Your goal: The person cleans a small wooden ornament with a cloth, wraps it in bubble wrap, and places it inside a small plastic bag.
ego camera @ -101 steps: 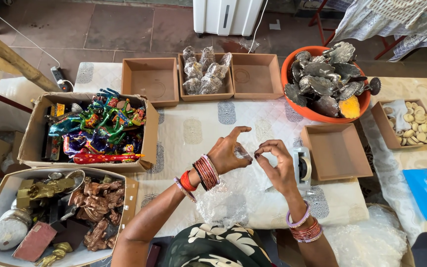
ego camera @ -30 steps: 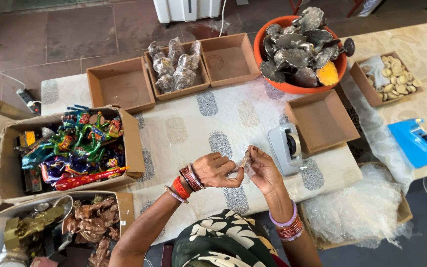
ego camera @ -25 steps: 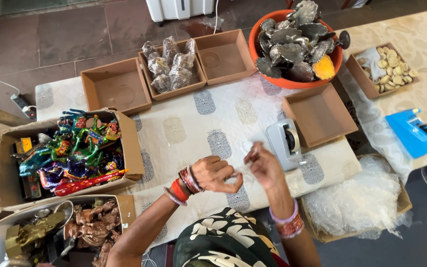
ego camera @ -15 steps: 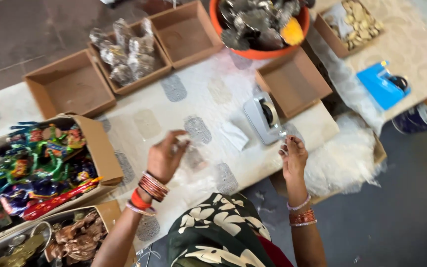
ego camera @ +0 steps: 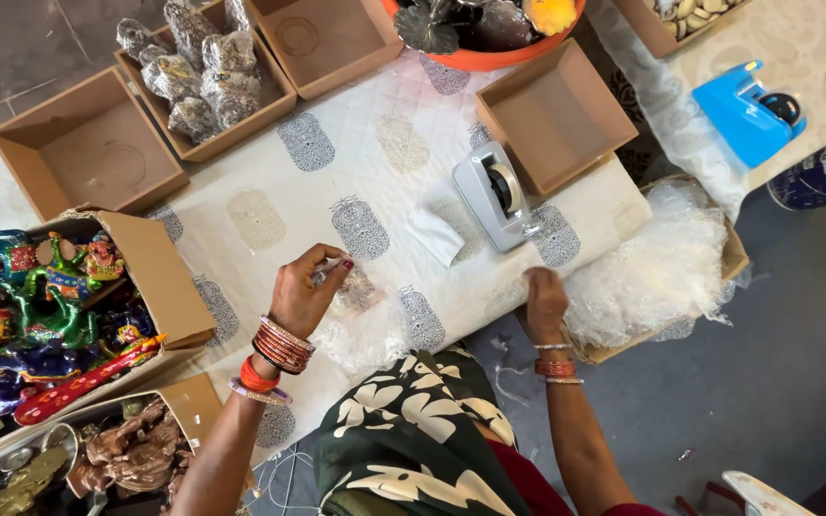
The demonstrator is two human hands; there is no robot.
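Left hand (ego camera: 306, 294): wrist bent, fingers curled, pinching a small bubble-wrapped item (ego camera: 354, 290) just off its fingertips, above the patterned cloth (ego camera: 375, 182). Bangles stacked on the wrist.

Right hand (ego camera: 545, 301): arm stretched out to the table edge, palm down, fingers closed into the clear bubble wrap pile (ego camera: 657, 272); the pile fills a carton just beyond this hand.

Beyond and between the hands: one grey tape dispenser (ego camera: 495, 195). Further out, three empty cardboard trays (ego camera: 88, 143), and a fourth tray of wrapped pieces (ego camera: 205, 72). Blue dispenser (ego camera: 748, 100) well out past the right hand. Box of painted figurines (ego camera: 40, 315) beside the left forearm.
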